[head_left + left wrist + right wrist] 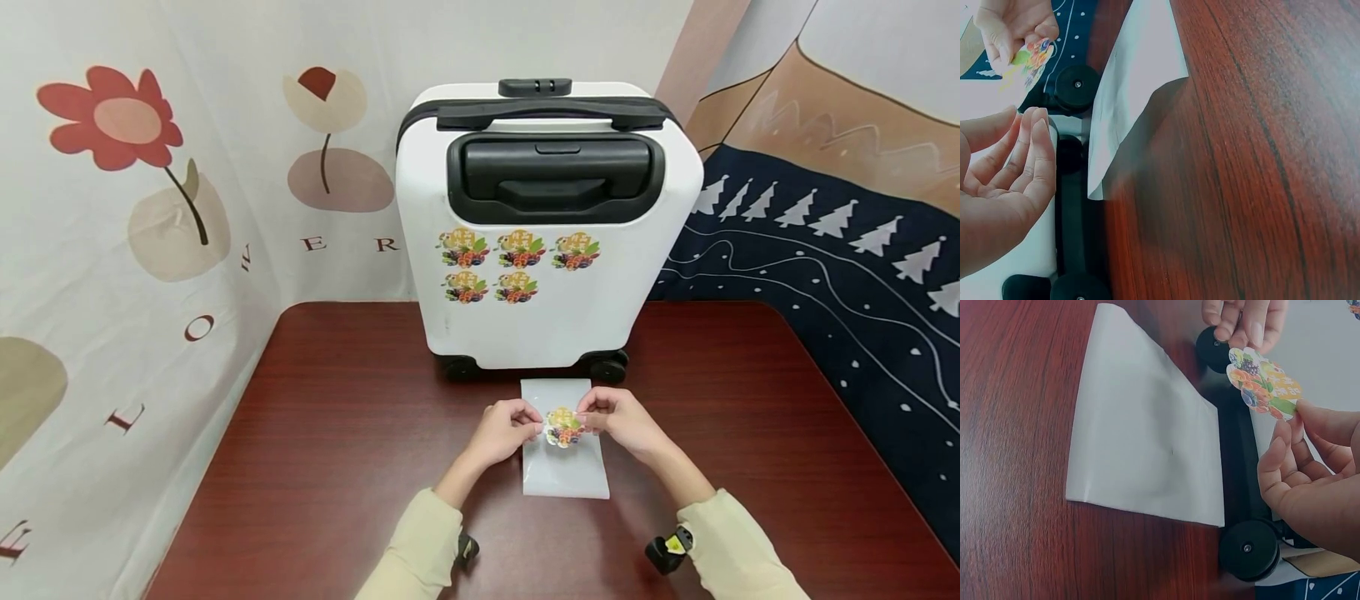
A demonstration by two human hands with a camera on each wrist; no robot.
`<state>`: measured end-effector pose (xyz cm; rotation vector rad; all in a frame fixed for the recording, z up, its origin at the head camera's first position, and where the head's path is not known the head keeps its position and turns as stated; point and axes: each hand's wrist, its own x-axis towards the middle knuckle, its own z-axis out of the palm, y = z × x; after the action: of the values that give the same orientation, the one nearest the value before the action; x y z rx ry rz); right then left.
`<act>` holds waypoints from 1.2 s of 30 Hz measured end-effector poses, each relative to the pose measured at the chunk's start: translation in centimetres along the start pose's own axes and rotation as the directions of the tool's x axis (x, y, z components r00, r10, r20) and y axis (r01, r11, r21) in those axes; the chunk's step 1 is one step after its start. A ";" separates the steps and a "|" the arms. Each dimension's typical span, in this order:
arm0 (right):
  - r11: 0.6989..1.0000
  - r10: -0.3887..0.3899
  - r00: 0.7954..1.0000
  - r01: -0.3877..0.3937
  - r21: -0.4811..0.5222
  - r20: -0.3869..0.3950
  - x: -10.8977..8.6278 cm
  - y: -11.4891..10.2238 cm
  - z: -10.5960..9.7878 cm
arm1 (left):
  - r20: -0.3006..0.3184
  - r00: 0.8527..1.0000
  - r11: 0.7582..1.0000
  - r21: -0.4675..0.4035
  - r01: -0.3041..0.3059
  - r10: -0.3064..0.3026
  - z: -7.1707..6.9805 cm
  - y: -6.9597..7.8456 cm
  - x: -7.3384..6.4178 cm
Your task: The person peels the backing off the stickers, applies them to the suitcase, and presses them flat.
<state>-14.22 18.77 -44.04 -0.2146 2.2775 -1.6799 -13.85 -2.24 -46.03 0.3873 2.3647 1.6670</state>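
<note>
A fruit-print sticker (562,427) with a scalloped edge is held up above a white sheet (564,479). My right hand (621,419) pinches its right side between thumb and fingers, as the right wrist view also shows. At the opposite edge, the thumb and fingertips of my left hand (504,433) pinch the sticker. The white sheet (1141,437) lies on the table, its edges curling up. Behind it stands a white suitcase (555,333) bearing several matching stickers, three in an upper row and two below.
The suitcase rests on black wheels (603,367) at the back of the dark red wooden table (337,467). A flower-print cloth (247,208) hangs at the left and back. On the right hangs a cloth with trees and mountains (825,275).
</note>
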 end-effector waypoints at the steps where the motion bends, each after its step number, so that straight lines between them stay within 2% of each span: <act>1: 1.000 -0.004 1.000 0.004 -0.001 0.002 0.1 0.0 0.1 | -0.003 1.000 1.000 0.000 -0.004 0.004 0.0 0.0 0.0; 9: 1.000 -0.008 1.000 0.008 0.006 -0.012 0.4 -0.2 0.6 | -0.018 0.999 0.999 -0.023 -0.031 0.030 -0.1 -0.1 0.0; 22: 0.999 0.012 0.999 -0.011 0.032 -0.032 0.3 -0.1 0.7 | -0.017 0.999 0.999 -0.020 -0.035 0.035 -0.3 0.0 0.1; 30: 1.000 -0.022 0.999 0.022 -0.002 -0.050 0.4 -0.6 0.7 | -0.035 0.990 0.991 -0.004 -0.136 0.135 -0.8 0.2 0.1; 36: 0.999 -0.036 0.997 0.036 -0.008 -0.070 0.7 -1.3 0.7 | -0.054 0.994 0.995 0.024 -0.096 0.097 -1.0 0.6 0.6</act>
<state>-14.70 17.56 -43.11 -0.2024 2.3437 -1.7241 -14.66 -2.79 -45.15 0.4733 2.4413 1.7166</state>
